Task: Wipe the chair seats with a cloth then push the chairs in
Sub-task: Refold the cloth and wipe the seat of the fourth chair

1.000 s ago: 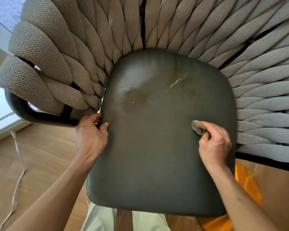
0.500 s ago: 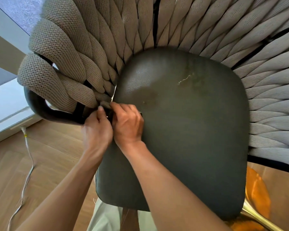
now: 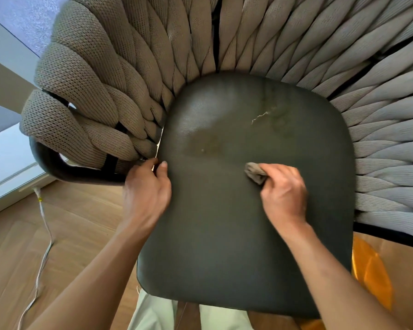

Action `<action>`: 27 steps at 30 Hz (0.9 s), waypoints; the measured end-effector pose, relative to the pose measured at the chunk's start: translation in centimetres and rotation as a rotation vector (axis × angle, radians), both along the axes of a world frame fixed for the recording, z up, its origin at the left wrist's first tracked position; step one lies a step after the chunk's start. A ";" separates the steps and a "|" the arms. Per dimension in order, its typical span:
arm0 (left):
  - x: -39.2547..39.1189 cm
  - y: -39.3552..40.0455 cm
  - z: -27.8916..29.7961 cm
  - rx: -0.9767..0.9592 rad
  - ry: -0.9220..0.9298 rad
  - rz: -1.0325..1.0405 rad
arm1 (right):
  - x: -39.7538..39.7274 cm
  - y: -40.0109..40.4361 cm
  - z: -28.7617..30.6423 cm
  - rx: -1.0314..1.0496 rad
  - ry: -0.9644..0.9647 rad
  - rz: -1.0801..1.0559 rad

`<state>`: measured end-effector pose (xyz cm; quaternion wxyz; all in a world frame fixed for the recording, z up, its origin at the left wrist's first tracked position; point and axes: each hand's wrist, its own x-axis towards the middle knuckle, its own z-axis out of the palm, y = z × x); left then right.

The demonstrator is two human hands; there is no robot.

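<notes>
A dark grey chair seat [image 3: 236,246] fills the middle of the head view, ringed by a woven beige rope backrest [image 3: 100,91]. The seat carries a dull stain [image 3: 208,146] and a thin pale streak [image 3: 260,116] towards its back. My left hand [image 3: 146,194] grips the seat's left edge beside the black armrest tube [image 3: 57,167]. My right hand [image 3: 284,194] presses a small bunched grey cloth [image 3: 254,172] onto the seat, right of centre and just below the stain.
Wooden floor [image 3: 76,234] lies to the left, with a white cable [image 3: 43,234] running across it towards a window sill. An orange-gold reflective object [image 3: 370,270] shows under the seat's right edge. Pale trousers [image 3: 153,313] appear at the bottom.
My right hand swept with the cloth from the seat's right side over to the left edge beside my left hand, then back to right of centre. My left hand kept its hold on the left edge.
</notes>
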<state>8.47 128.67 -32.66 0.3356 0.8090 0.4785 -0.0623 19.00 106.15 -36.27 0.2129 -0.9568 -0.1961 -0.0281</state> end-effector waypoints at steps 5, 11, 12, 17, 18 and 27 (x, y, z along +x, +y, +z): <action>0.7 0.0 -0.1 0.063 0.026 -0.031 | 2.6 -7.6 0.7 -0.097 0.002 -0.118; 0.9 0.5 -0.5 0.061 0.006 -0.010 | 4.7 -13.3 1.1 -0.134 0.020 -0.330; 0.9 0.4 -0.6 0.067 0.004 -0.011 | 4.7 -13.5 1.0 -0.123 0.020 -0.342; 0.9 0.2 -0.9 0.082 -0.009 0.013 | 3.9 -10.8 0.3 -0.048 -0.011 -0.313; 0.9 0.1 -0.9 0.081 -0.015 0.015 | 3.5 -9.5 0.1 -0.030 -0.019 -0.281; 0.8 0.3 -0.1 -0.011 -0.078 0.158 | -2.2 8.1 -0.3 0.200 0.061 0.032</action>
